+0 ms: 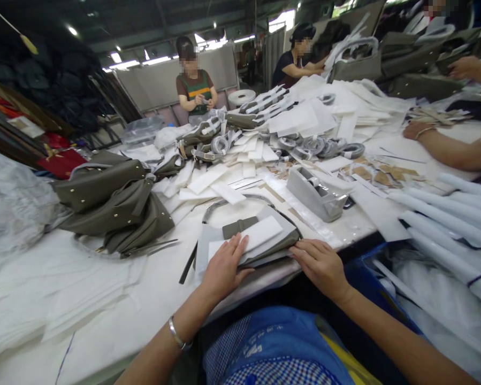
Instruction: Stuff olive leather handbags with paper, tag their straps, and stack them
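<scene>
An olive-green handbag [234, 228] lies flat on the table just in front of me, its wrapped handle [246, 202] pointing away. Grey-white sheets and a white foam strip [266, 231] rest over it. My left hand [228, 264] lies on the strip and the near side of the bag, fingers stretched and thumb apart. At the bag's near right corner my right hand [320, 264] has its fingertips on the edge, gripping it; its thumb is partly hidden. A dark strap end [188, 263] sticks out at the bag's left.
Several olive bags [115, 203] are heaped at left, beside white sheets [63, 294]. A clear-wrapped tape dispenser [318, 193] stands beyond my right hand. Foam pieces [212, 179] and tape-like rolls [316, 144] cover the middle. White rolls [449, 224] lie at right. Co-workers [196, 91] stand around the table.
</scene>
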